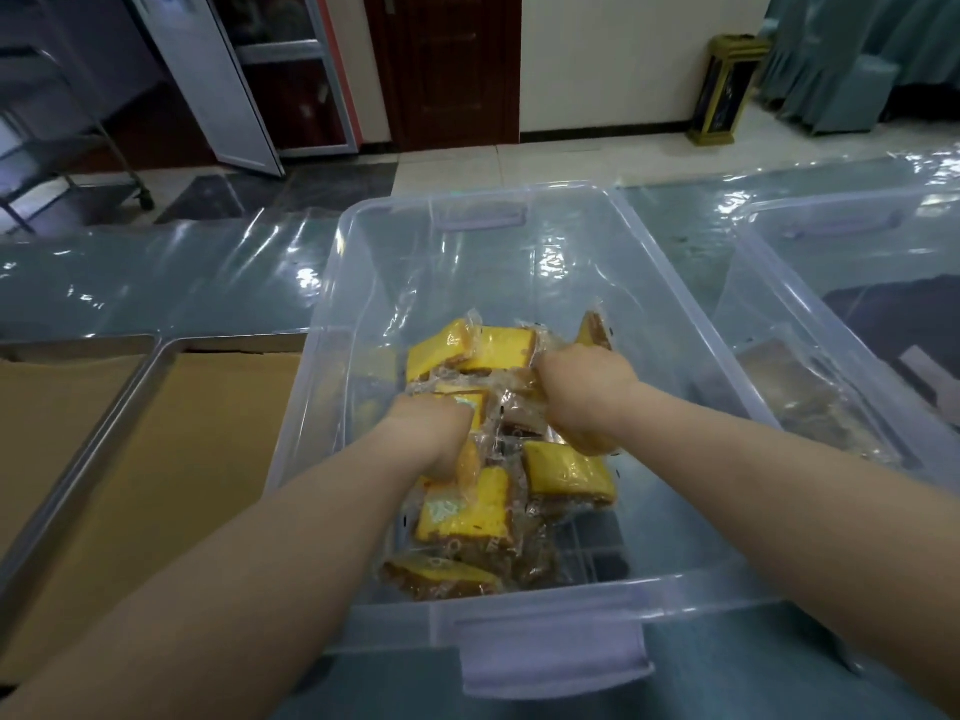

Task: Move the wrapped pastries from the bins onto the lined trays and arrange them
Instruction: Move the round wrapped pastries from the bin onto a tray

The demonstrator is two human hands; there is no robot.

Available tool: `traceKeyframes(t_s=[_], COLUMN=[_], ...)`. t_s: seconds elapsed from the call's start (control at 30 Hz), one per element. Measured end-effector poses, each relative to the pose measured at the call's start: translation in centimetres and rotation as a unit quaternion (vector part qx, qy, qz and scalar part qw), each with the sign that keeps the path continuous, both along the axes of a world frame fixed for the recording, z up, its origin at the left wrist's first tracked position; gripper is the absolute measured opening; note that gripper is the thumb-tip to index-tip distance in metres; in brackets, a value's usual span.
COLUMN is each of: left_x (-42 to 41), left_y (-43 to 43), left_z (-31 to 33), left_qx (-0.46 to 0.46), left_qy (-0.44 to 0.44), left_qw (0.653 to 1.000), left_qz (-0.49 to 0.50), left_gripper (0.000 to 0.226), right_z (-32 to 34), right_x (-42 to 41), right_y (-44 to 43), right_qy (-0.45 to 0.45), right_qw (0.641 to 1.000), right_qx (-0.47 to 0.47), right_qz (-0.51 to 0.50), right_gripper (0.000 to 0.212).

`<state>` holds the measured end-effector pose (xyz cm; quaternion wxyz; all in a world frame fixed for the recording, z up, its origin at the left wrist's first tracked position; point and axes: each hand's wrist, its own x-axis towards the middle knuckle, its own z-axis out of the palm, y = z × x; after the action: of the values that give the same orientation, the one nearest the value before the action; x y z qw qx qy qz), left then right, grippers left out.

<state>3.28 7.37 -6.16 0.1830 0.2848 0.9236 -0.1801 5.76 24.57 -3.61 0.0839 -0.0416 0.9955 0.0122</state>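
A clear plastic bin (363,283) stands in front of me with several wrapped yellow and brown pastries (566,470) piled on its floor. Both my arms reach down into it. My left hand (431,428) is closed around wrapped pastries near the middle of the pile. My right hand (587,392) is closed on wrapped pastries at the far right of the pile. My fingers are mostly hidden among the wrappers. A metal tray lined with brown paper (197,439) lies just left of the bin, with nothing on the paper.
A second lined tray (47,407) lies further left. Another clear bin (841,324) with wrapped pastries stands to the right. The table (156,283) carries a shiny plastic cover. A metal cart (62,142), a door and a gold bin stand beyond.
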Motion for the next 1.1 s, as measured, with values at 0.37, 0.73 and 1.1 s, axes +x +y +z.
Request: traceKeyframes(t_s=[0.37, 0.73, 1.1], left_x=[-0.9, 8.1, 21.3], left_y=[-2.8, -18.5, -51.3], left_z=[7.1, 14.9, 11.0], left_qx=[0.397, 0.618, 0.530], left_qy=[0.063, 0.174, 0.278], left_qw=[0.909, 0.747, 0.716], left_qz=[0.106, 0.172, 0.359], left_gripper=[0.044, 0.033, 0.036], right_z=[3.0, 13.5, 8.6], right_x=[-0.4, 4.9, 11.9], right_y=[-1.0, -16.3, -46.5], right_qy=[0.148, 0.256, 0.129], right_qw=[0.943, 0.836, 0.819], right_qx=[-0.297, -0.477, -0.533], right_qz=[-0.038, 0.087, 0.169], right_gripper=[0.035, 0.035, 0.027])
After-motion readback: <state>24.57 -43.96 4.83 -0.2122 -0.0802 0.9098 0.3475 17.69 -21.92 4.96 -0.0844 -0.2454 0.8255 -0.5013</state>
